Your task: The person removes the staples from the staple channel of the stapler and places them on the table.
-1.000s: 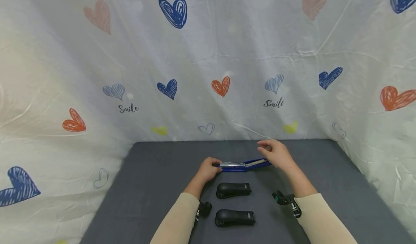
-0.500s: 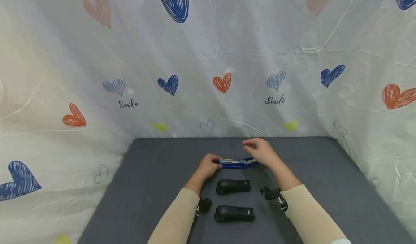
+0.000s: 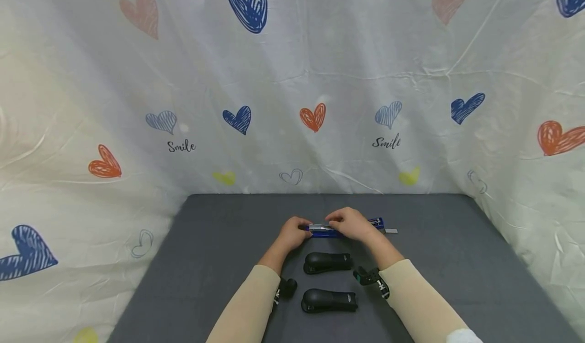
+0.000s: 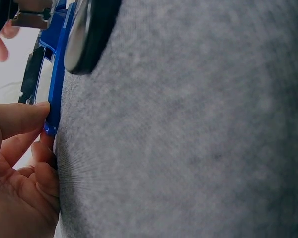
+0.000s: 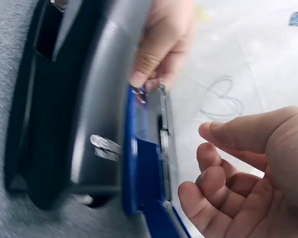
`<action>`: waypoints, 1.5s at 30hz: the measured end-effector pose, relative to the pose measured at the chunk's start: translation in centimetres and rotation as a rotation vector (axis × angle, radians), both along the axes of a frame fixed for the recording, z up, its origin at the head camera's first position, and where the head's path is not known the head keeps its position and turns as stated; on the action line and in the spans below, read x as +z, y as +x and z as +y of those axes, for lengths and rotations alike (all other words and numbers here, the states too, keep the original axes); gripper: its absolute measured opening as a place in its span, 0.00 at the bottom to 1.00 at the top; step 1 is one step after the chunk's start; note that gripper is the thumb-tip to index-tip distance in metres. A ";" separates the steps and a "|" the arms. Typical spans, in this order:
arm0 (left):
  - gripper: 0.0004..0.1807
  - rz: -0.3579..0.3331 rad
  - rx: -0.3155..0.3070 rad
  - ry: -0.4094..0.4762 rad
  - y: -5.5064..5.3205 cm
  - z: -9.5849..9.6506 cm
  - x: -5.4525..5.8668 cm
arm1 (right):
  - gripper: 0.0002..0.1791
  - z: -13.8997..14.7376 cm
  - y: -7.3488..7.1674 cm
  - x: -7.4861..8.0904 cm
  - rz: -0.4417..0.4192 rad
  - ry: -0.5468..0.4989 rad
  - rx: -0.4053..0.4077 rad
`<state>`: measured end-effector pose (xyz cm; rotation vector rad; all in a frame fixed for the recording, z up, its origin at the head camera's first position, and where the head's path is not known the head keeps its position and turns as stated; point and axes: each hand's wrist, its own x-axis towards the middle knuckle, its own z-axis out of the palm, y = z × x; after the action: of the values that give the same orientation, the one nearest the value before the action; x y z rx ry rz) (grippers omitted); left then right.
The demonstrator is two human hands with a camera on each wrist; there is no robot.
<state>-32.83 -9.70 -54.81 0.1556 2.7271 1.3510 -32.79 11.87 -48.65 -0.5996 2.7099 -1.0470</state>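
By the left hand [image 3: 292, 234], the left end of an opened-out blue stapler [image 3: 325, 234] is pinched between thumb and fingers; the stapler is supported by the desk [image 3: 228, 251]. A farther black stapler [image 3: 327, 263] and a closer black stapler [image 3: 329, 301] are located nearer the wearer than these fingers. The right hand [image 3: 353, 224] is positioned near the blue stapler's middle, fingers relaxed and unloaded. To their right, a pale strip [image 3: 391, 231] is exposed.
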 end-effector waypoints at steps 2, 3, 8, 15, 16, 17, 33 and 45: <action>0.12 0.002 0.000 0.002 0.1 0.0 0.0 | 0.13 -0.3 -0.1 -0.4 -0.013 0.009 0.010; 0.12 0.003 -0.001 0.000 0.1 0.0 0.0 | 0.12 -0.5 -0.1 -0.6 -0.017 0.017 0.011; 0.12 0.002 0.003 0.000 0.2 -0.1 0.1 | 0.11 -1.1 -0.2 -1.4 -0.022 0.067 0.017; 0.12 -0.001 0.000 0.008 0.1 -0.2 -0.1 | 0.10 -2.2 -0.2 -1.8 0.020 0.092 -0.005; 0.12 -0.001 -0.001 0.011 0.1 -0.2 -0.1 | 0.09 -2.4 -0.3 -1.9 0.027 0.090 -0.014; 0.12 -0.001 -0.003 0.014 0.0 -0.2 -0.2 | 0.09 -2.5 -0.3 -2.0 0.034 0.086 -0.023; 0.12 0.016 -0.013 0.016 0.2 -0.3 -0.2 | 0.04 -3.6 -0.2 -2.8 0.102 -0.009 -0.167; 0.13 0.026 -0.028 -0.005 0.4 -0.3 0.2 | 0.08 -4.1 -0.1 -2.4 0.099 -0.014 -0.137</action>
<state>-32.43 -9.98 -54.62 0.2122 2.7386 1.3439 -32.91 7.77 -51.09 -0.4856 2.8672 -1.0965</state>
